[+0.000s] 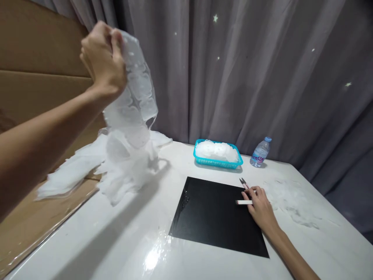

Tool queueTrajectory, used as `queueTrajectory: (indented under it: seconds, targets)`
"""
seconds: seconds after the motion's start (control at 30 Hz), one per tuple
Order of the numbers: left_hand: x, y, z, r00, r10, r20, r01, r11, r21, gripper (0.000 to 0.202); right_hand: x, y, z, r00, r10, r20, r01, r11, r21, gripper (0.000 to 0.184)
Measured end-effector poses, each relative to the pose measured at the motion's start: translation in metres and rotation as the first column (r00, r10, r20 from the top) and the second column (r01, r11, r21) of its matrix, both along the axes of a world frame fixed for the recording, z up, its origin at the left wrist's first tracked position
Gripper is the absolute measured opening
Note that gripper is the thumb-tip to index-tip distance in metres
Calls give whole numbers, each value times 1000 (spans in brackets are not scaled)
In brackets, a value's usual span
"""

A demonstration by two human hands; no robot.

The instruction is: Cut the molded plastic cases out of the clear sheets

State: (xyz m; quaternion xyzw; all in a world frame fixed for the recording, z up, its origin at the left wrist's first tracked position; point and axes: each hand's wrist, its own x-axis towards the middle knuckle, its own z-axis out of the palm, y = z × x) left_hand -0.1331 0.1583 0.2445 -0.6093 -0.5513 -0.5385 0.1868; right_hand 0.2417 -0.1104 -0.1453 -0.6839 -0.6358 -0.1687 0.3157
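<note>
My left hand (106, 58) is raised at the upper left, its fingers closed on the top of a translucent white plastic sheet (142, 91) with cut or moulded shapes in it. The sheet hangs down, slightly blurred, towards the table. My right hand (260, 206) rests at the right edge of a black mat (215, 217), fingers curled around a small pair of scissors (244, 183) with the blades pointing away. A white pen-like stick (244, 202) with a dark tip pokes out by the thumb; whether it is gripped too, I cannot tell.
A turquoise basket (218, 163) of white fluffy material stands at the back, beside a water bottle (260, 153). White scraps (294, 202) lie at the right of the white table (116, 241). More white sheets (75, 171) and cardboard (37, 225) are at the left. A grey curtain (227, 77) hangs behind.
</note>
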Motion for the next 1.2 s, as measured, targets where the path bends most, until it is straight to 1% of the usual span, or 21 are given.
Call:
queueTrajectory:
  seconds: [0.07, 0.13, 0.17, 0.23, 0.27, 0.3, 0.37, 0.4, 0.43, 0.47, 0.5, 0.53, 0.57, 0.6, 0.67, 0.73, 0.8, 0.9, 1.0, 1.1, 1.2]
  targets:
    - [13, -13, 13, 999, -40, -22, 41, 998, 38, 53, -1, 0, 1, 1000, 4, -14, -4, 1000, 4, 36]
    - [26, -31, 19, 977, -154, -150, 158, 987, 13, 51, -2, 0, 5, 999, 17, -30, -17, 1000, 10, 37]
    - [34, -41, 18, 949, -212, -235, 214, 977, -15, 50, -2, -1, 7, 999, 28, -38, -28, 1000, 13, 38]
    - [51, -62, 7, 893, -244, -379, 246, 968, -45, 49, -4, -2, 14, 997, 58, -56, -58, 998, 14, 37]
    - [61, -72, -3, 840, -282, -464, 278, 957, -79, 51, -5, -3, 18, 995, 75, -64, -74, 997, 12, 36]
    - [71, -81, -14, 798, -353, -489, 326, 934, -142, 50, -7, -5, 22, 994, 90, -68, -89, 996, 11, 35]
    - [91, -97, -41, 727, -507, -463, 425, 862, -275, 42, -13, -7, 31, 986, 135, -98, -135, 991, 5, 32]
    - [100, -104, -55, 682, -582, -443, 476, 813, -337, 40, -17, -9, 35, 977, 169, -131, -170, 985, 2, 31]
    - [107, -109, -68, 585, -723, -367, 575, 689, -442, 37, -22, -10, 38, 962, 207, -176, -211, 978, -1, 31]
    - [113, -114, -80, 479, -837, -265, 656, 542, -525, 36, -27, -11, 41, 942, 242, -233, -250, 968, -3, 33]
    - [118, -117, -91, 390, -907, -162, 708, 407, -577, 36, -33, -12, 43, 916, 267, -300, -282, 959, -7, 37]
    - [121, -120, -100, 321, -944, -79, 745, 303, -594, 36, -38, -12, 45, 885, 280, -371, -306, 952, -14, 43]
    - [123, -121, -108, 287, -957, -34, 772, 252, -584, 36, -43, -13, 46, 850, 284, -444, -328, 944, -25, 48]
    - [125, -122, -115, 287, -958, -20, 789, 248, -563, 36, -48, -13, 48, 803, 284, -523, -354, 935, -37, 51]
    - [125, -122, -127, 351, -935, -46, 791, 323, -519, 35, -54, -13, 53, 674, 281, -684, -432, 900, -56, 49]
    - [124, -120, -138, 427, -902, -63, 758, 395, -519, 33, -56, -14, 59, 555, 275, -785, -489, 872, -40, 40]
    - [122, -116, -148, 451, -892, -33, 743, 395, -540, 32, -53, -15, 68, 522, 272, -808, -468, 884, -5, 34]
    - [114, -109, -159, 436, -896, 84, 790, 337, -512, 34, -46, -17, 79, 565, 288, -774, -388, 920, 59, 35]
    - [103, -102, -162, 426, -885, 189, 810, 279, -516, 37, -40, -21, 85, 587, 274, -762, -288, 950, 120, 35]
    - [92, -96, -161, 399, -895, 201, 748, 190, -636, 41, -35, -24, 86, 596, 212, -775, -105, 977, 187, 30]
    - [87, -91, -162, 347, -914, 209, 666, 83, -741, 38, -32, -26, 85, 629, 168, -759, 26, 971, 236, 30]
